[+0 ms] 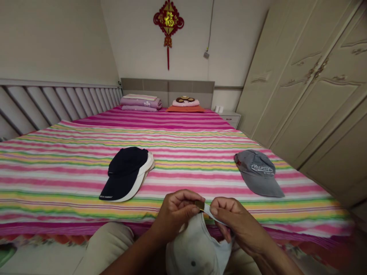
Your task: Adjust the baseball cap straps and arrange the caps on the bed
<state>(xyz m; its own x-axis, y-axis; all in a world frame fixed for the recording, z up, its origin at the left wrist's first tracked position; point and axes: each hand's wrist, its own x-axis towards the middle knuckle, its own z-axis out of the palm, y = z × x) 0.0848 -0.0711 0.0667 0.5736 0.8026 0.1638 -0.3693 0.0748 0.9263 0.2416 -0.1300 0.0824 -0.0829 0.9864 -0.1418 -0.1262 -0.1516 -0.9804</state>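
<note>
A pale, light-grey cap [190, 248] hangs between my hands in front of my lap, its back strap side up. My left hand [179, 210] pinches the brass-coloured buckle [200, 205] on the cap's strap. My right hand [236, 219] pinches the light strap [210, 212] just right of the buckle. Beyond my left hand, a navy cap [129, 164] rests on the striped sheet with a white cap [149, 162] partly hidden beneath it. A grey cap [258, 172] with white lettering lies beyond my right hand.
The bed is covered by a striped sheet [189, 168]. Folded purple bedding [140, 104] and an orange pillow [185, 109] lie by the headboard [189, 86]. A metal railing [71, 95] runs along the left; a wardrobe [309, 88] and small cabinet [229, 118] stand right.
</note>
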